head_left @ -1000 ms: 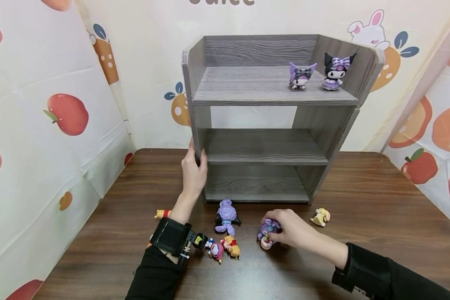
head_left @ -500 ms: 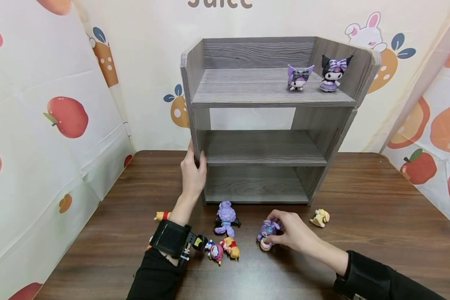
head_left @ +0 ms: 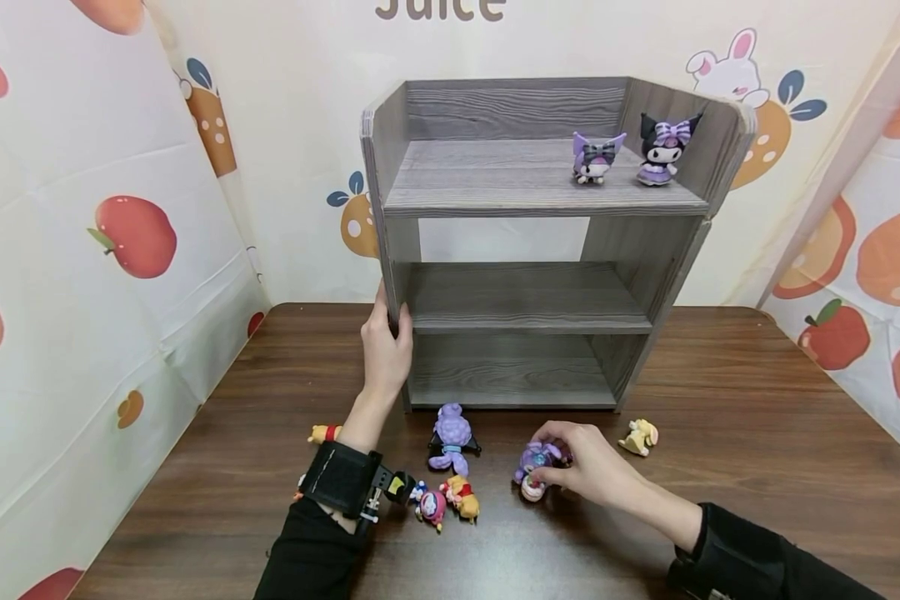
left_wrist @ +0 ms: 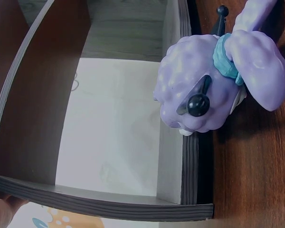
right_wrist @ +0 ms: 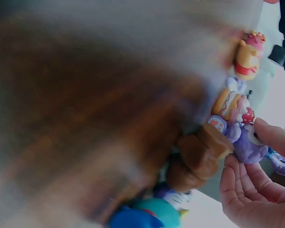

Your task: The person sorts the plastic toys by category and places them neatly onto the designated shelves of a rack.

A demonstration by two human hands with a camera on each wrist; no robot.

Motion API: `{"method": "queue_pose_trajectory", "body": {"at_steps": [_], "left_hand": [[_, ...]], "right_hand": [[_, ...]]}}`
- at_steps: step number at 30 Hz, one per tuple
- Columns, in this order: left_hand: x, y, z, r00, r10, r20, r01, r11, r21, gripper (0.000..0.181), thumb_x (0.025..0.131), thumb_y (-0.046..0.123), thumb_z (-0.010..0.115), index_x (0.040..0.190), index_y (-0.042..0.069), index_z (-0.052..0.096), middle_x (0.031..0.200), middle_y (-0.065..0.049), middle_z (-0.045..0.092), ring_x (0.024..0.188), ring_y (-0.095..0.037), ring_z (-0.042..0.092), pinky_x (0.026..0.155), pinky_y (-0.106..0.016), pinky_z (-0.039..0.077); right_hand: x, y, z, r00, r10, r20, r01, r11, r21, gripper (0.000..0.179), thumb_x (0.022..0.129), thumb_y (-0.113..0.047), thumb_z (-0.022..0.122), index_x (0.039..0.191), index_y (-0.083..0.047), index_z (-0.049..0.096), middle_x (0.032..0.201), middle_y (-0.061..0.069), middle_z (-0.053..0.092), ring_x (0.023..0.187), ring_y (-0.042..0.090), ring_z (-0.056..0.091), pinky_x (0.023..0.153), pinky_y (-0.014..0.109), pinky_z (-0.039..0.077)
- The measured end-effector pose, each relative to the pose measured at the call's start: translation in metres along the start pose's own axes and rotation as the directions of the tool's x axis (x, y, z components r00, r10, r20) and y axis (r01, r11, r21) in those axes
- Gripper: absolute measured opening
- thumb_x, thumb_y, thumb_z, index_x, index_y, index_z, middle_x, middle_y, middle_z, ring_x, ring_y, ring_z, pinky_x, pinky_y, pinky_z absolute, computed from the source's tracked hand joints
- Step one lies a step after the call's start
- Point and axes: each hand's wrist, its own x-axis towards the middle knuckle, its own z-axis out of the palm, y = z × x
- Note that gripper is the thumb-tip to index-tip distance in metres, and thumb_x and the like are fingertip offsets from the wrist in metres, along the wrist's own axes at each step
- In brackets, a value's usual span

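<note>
My left hand (head_left: 387, 346) grips the left side panel of a grey wooden shelf unit (head_left: 525, 296), thumb on the front edge. In the left wrist view a few of its fingertips (left_wrist: 4, 209) show at the corner. With thumb and fingers, my right hand (head_left: 585, 462) pinches a small purple figurine (head_left: 534, 457), low over or on the table; contact is unclear. A round cake-like piece is at this figurine's front. The right wrist view shows the same purple figurine (right_wrist: 251, 147) between thumb and fingertips. Left of it, a larger lilac figurine (head_left: 452, 435) with a blue scarf lies before the shelf.
Two purple-and-black figurines (head_left: 597, 158) stand on the top shelf at right. Pink (head_left: 430, 505) and yellow-and-red (head_left: 461, 496) figurines lie front left of the right hand. A pale yellow figurine (head_left: 640, 437) lies to its right. Another yellow-and-red figurine (head_left: 325, 432) is partly behind the left wrist.
The head view has shifted slightly. Both hands keep their places, the left on the shelf panel and the right on the purple figurine, with only small finger movement at most.
</note>
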Motion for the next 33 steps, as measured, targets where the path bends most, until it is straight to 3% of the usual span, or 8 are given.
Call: {"method": "queue_pose_trajectory", "body": {"at_steps": [10, 16, 23, 33], "left_hand": [[-0.001, 0.000, -0.001, 1.000, 0.002, -0.001, -0.002, 1.000, 0.007, 0.047, 0.090, 0.001, 0.042, 0.136, 0.000, 0.032, 0.127, -0.017, 0.047, 0.112, -0.023, 0.047, 0.087, -0.039, 0.040], [-0.001, 0.000, -0.001, 1.000, -0.001, -0.002, 0.001, 1.000, 0.012, 0.047, 0.090, 0.001, 0.042, 0.135, -0.001, 0.032, 0.127, -0.017, 0.046, 0.111, -0.023, 0.048, 0.087, -0.038, 0.041], [-0.002, 0.001, -0.001, 1.000, -0.001, -0.002, 0.001, 1.000, 0.013, 0.046, 0.089, 0.000, 0.043, 0.135, -0.001, 0.033, 0.125, -0.019, 0.048, 0.110, -0.025, 0.049, 0.085, -0.040, 0.042], [-0.001, 0.000, -0.001, 1.000, 0.008, -0.006, -0.008, 1.000, 0.013, 0.047, 0.089, -0.001, 0.043, 0.135, -0.001, 0.033, 0.124, -0.020, 0.048, 0.109, -0.028, 0.049, 0.085, -0.040, 0.041]], "right_hand": [[0.009, -0.024, -0.032, 0.998, -0.049, -0.037, 0.048, 0.999, -0.016, 0.028, 0.067, -0.019, 0.077, 0.090, -0.016, 0.061, 0.080, -0.010, 0.060, 0.069, 0.006, 0.055, 0.059, 0.023, 0.046], [0.015, -0.044, -0.053, 0.987, -0.134, -0.084, 0.134, 0.991, 0.000, 0.027, 0.069, -0.014, 0.075, 0.092, -0.014, 0.061, 0.080, -0.011, 0.059, 0.063, 0.004, 0.051, 0.053, 0.021, 0.043], [0.026, -0.068, -0.081, 0.981, -0.180, -0.075, 0.176, 0.982, -0.062, 0.030, 0.070, -0.012, 0.074, 0.096, -0.014, 0.060, 0.086, -0.013, 0.059, 0.076, 0.002, 0.055, 0.065, 0.024, 0.046], [0.056, -0.108, -0.132, 0.953, -0.290, -0.088, 0.271, 0.945, -0.185, 0.033, 0.067, -0.008, 0.076, 0.096, -0.013, 0.061, 0.087, -0.011, 0.061, 0.078, 0.003, 0.055, 0.067, 0.025, 0.046]]}}
